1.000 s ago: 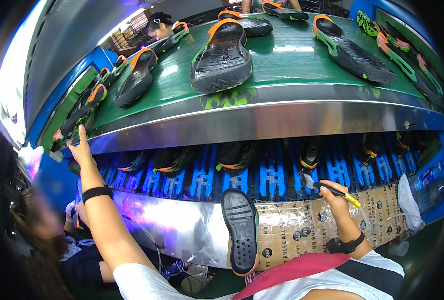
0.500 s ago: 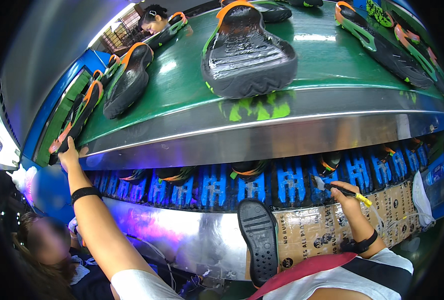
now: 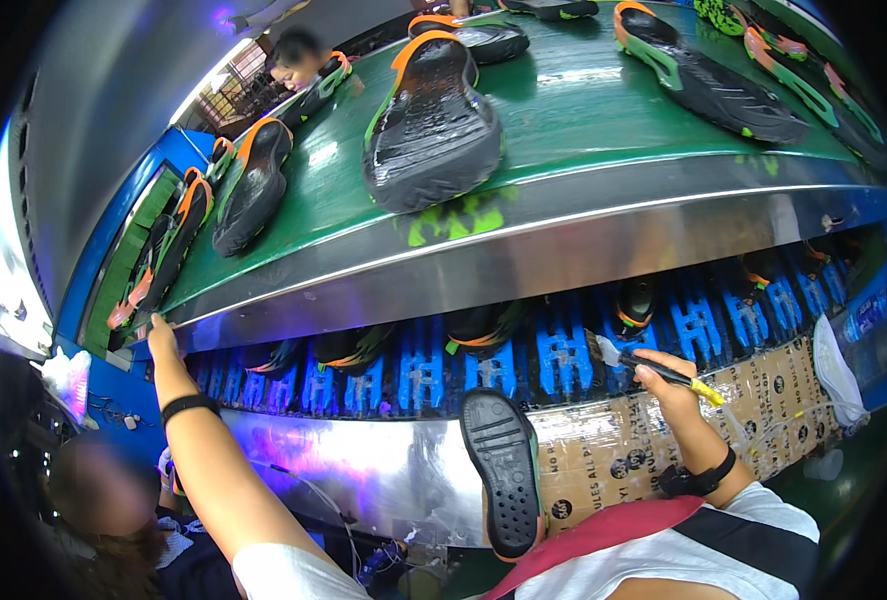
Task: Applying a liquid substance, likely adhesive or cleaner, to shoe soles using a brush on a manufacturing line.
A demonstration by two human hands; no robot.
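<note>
My right hand (image 3: 676,398) is closed around a brush (image 3: 680,377) with a dark handle, a yellow end and pale, flat bristles pointing left. Its bristle end hovers over the blue slatted conveyor. My left arm reaches far left, and my left hand (image 3: 165,342) is at the edge of the green belt, close to the near end of an orange-and-black shoe sole (image 3: 177,250). Most of its fingers are hidden, so contact with that sole is unclear. A black shoe sole (image 3: 499,455) with a perforated, ribbed face lies before me, between metal and cardboard.
Several glossy soles lie on the green belt (image 3: 564,110), behind a metal rail (image 3: 484,262). Dark shoes ride the blue conveyor (image 3: 564,360) beneath it. Cardboard (image 3: 604,465) covers the near ledge, with a white cloth (image 3: 839,375) at right. One person sits lower left; another is beyond the belt.
My left hand has come slightly nearer and right, with less of its fingers showing. The brush has shifted left with my right hand. The large middle sole on the belt appears farther left.
</note>
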